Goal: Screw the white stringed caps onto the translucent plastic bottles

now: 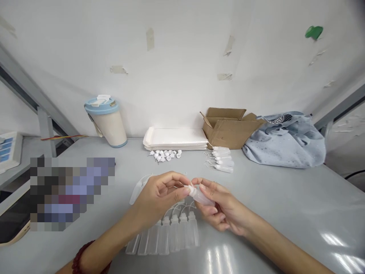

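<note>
My right hand (218,203) is wrapped around a small translucent squeeze bottle (203,197), which lies tilted in its fingers. At the bottle's neck, my left hand (165,192) pinches a small white cap (192,189). Whether the cap is fully seated cannot be made out. Below my hands lies a row of similar translucent bottles (175,232), thin strap loops at their necks. Part of that row is behind my left hand and forearm. Another bottle (137,190) shows left of my left hand. Beyond my hands is a pile of loose white caps (164,155), some with thin metal tips.
Several capped bottles (224,160) lie at the right, before an open cardboard box (230,129). White padded envelopes (176,137) are stacked by the wall. A tumbler (107,121) stands back left, a cloth bag (285,142) back right. A phone-like device (13,220), partly blurred out, lies left.
</note>
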